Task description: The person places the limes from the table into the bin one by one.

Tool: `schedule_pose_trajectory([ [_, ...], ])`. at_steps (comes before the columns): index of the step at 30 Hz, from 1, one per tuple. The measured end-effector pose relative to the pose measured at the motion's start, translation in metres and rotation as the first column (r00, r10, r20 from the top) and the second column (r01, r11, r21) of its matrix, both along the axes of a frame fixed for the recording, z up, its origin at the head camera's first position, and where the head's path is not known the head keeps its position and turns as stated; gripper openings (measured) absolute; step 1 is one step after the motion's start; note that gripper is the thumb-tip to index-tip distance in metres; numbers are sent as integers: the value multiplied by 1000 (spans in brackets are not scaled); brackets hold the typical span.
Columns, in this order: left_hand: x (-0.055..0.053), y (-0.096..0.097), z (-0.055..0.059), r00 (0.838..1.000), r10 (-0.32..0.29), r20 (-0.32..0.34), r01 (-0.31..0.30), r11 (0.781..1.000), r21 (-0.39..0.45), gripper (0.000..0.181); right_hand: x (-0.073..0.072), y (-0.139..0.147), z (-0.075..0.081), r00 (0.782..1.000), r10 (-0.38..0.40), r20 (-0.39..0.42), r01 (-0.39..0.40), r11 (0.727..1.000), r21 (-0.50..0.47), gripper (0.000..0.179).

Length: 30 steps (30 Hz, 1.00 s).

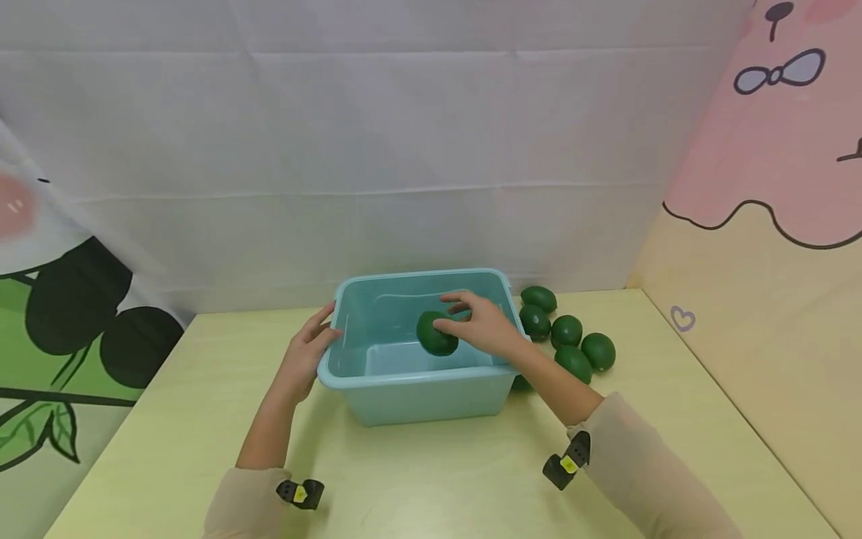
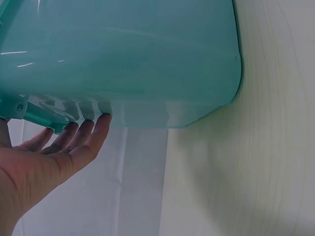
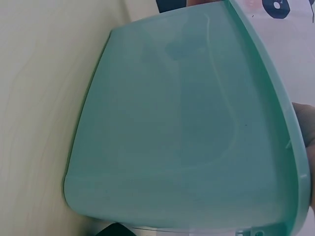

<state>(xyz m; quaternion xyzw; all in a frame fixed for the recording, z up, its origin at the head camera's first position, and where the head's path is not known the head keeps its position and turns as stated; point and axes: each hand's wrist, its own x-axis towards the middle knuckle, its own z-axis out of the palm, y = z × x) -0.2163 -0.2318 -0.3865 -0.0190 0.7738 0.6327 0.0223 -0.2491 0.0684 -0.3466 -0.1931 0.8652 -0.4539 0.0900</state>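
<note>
A light teal plastic bin [image 1: 431, 400] stands on the table. My left hand [image 1: 311, 352] grips its left rim, with the thumb over the edge. In the left wrist view, the fingers of my left hand [image 2: 54, 157] lie against the outer wall below the rim. My right hand [image 1: 486, 323] reaches over the right side and holds a dark green avocado [image 1: 434, 337] inside the bin, thumb on its near side. In the right wrist view the bin's wall [image 3: 162, 118] hides the avocado, and only part of my right hand [image 3: 306, 130] shows past the rim.
Several avocados [image 1: 567, 330] lie in a loose group on the table right of the bin, one partly hidden behind its wall. The pale yellow table [image 1: 417, 479] meets a white cloth backdrop [image 1: 377, 150] behind the bin. A printed panel [image 1: 761, 322] borders the right side.
</note>
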Motion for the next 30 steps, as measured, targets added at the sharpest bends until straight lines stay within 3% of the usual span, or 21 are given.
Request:
schedule_pose_trajectory([
  [10,0,2,1,1000,1,-4,-1,1000,-9,57,2,4,7,1000,21,1,-21,999,-36,38],
  [19,2,2,6,1000,2,-2,-2,1000,-7,57,-1,25,18,998,-51,-26,51,999,-12,36],
  [30,4,1,5,1000,-4,-6,4,1000,-2,58,-6,61,28,986,-122,-118,122,992,-2,39],
])
